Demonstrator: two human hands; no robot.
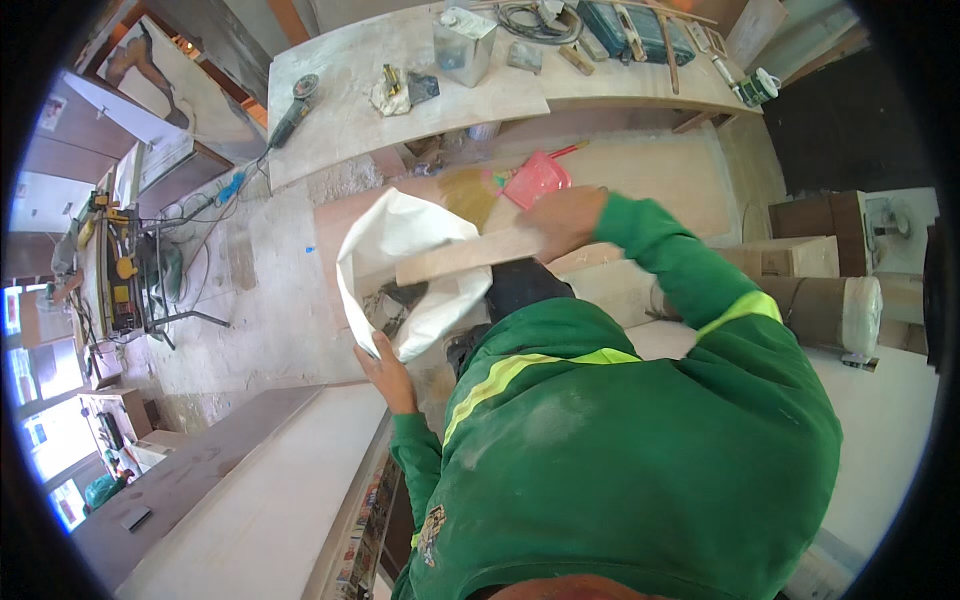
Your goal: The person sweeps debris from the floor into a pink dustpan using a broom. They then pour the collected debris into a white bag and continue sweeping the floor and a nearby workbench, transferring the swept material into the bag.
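A white sack (457,300) gapes in front of me, with dark scraps (401,296) visible inside it. My left hand (391,379) grips the near left part of its rim. In my right hand (564,219), slightly blurred, is one end of a flat wooden strip (469,255). The strip's other end reaches over the sack's mouth. Just beyond my right hand lie a pink dustpan (538,180) and a broom (466,196) with straw-coloured bristles.
A long workbench (337,127) ahead bears an angle grinder (295,111), a metal can (463,49) and a tool case (637,34). A yellow-and-black saw on a stand (124,266) is at left. Wrapped rolls (817,311) lie at right. A pale panel (262,495) extends near left.
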